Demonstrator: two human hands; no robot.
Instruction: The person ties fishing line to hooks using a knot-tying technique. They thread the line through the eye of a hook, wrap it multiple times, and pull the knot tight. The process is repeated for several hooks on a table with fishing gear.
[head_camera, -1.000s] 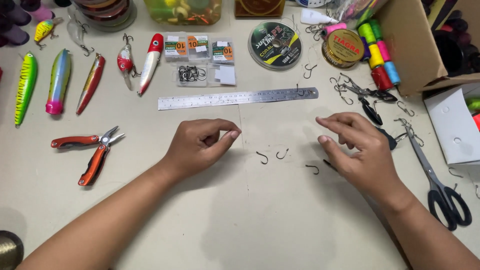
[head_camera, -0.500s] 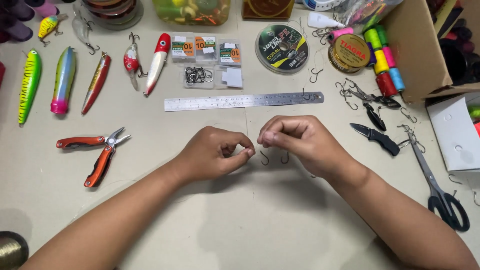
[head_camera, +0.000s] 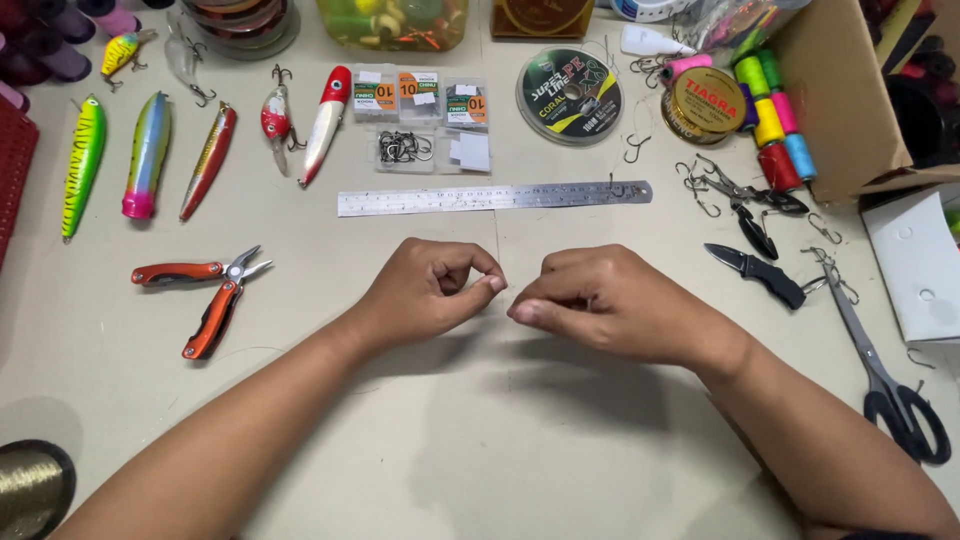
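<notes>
My left hand (head_camera: 432, 290) and my right hand (head_camera: 612, 300) meet at the middle of the beige table (head_camera: 480, 440), fingertips almost touching. Both are closed in a pinch, thumb against forefinger. Whatever sits between the fingers is too small to make out. The small loose fishing hooks that lay here are hidden under my right hand. A steel ruler (head_camera: 490, 197) lies just beyond both hands.
Orange-handled pliers (head_camera: 210, 290) lie to the left, with several fishing lures (head_camera: 148, 152) beyond them. Hook packets (head_camera: 420, 100) and a line spool (head_camera: 570, 95) are at the back. A folding knife (head_camera: 760, 272), scissors (head_camera: 880, 370), loose hooks, thread spools (head_camera: 770, 110) and a cardboard box (head_camera: 840, 90) crowd the right.
My right hand has come in from the right, over the loose hooks, and closed into a pinch beside my left hand. The left hand has stayed pinched and barely moved.
</notes>
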